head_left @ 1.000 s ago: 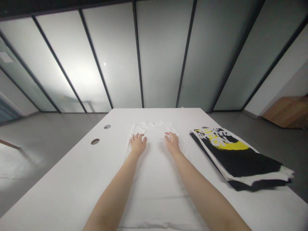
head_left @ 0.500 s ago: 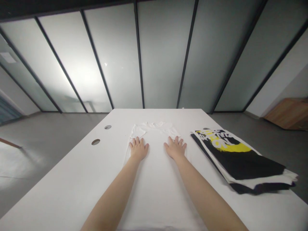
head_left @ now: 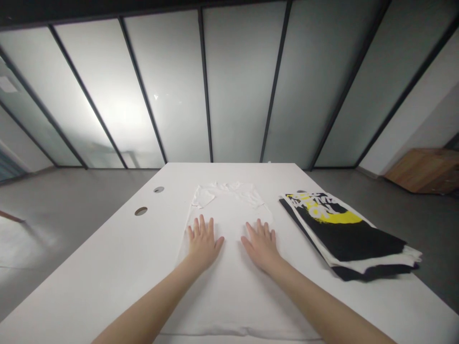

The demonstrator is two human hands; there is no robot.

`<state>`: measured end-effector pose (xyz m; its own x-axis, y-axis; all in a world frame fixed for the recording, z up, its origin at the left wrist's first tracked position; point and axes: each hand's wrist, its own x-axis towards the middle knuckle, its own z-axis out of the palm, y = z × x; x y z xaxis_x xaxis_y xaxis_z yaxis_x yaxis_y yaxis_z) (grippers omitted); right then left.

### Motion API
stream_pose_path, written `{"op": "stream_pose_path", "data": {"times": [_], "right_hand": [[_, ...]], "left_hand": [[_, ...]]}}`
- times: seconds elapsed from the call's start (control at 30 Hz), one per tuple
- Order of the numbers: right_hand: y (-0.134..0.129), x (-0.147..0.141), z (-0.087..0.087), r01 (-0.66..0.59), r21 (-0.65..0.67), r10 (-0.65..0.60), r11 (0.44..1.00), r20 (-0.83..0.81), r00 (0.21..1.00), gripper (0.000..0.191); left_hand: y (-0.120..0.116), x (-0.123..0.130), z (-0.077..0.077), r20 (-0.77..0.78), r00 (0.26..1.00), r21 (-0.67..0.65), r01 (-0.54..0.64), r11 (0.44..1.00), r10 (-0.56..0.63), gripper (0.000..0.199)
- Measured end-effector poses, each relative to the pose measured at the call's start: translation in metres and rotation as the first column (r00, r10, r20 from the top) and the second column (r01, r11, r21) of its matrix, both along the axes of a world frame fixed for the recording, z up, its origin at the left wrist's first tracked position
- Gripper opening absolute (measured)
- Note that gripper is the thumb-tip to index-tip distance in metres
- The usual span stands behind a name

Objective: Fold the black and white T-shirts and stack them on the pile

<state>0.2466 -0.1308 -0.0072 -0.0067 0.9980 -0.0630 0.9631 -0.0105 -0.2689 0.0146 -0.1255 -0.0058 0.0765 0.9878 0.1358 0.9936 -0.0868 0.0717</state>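
A white T-shirt lies spread flat on the white table, its collar at the far end and its hem near me. Its short sleeves are folded inward over the body. My left hand rests palm down on the left half of the shirt, fingers spread. On the right half, my right hand lies the same way, fingers apart and pointing toward the collar. Neither hand grips the fabric. The cloth right under both palms is hidden.
To the right sits a stack of folded shirts, black and white, the top one printed in yellow and white. The white table has round cable holes. Beyond it stand frosted glass panels and a wooden box-like piece.
Both hands have slid from near the sleeves down toward me along the shirt, staying spread. The shirt's hem now shows more fully, and the view has shifted slightly.
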Motion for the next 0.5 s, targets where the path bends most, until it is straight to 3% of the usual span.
{"op": "stream_pose_path", "data": {"times": [0.1,0.2,0.5], "right_hand": [[-0.027,0.004,-0.009,-0.061,-0.017,0.062,0.998,0.038,0.997,0.072],[-0.027,0.004,-0.006,-0.056,-0.021,0.057,0.998,0.082,0.995,0.072],[0.044,-0.005,0.006,-0.023,-0.017,0.024,1.000,0.126,0.992,0.074]], "left_hand": [[-0.027,-0.008,-0.012,-0.017,1.000,-0.076,0.008,0.997,-0.009,0.083],[-0.028,-0.011,-0.015,-0.029,1.000,-0.124,-0.005,0.992,0.001,0.083],[0.037,-0.001,0.001,-0.070,0.997,-0.136,-0.039,0.990,0.030,0.086]]}}
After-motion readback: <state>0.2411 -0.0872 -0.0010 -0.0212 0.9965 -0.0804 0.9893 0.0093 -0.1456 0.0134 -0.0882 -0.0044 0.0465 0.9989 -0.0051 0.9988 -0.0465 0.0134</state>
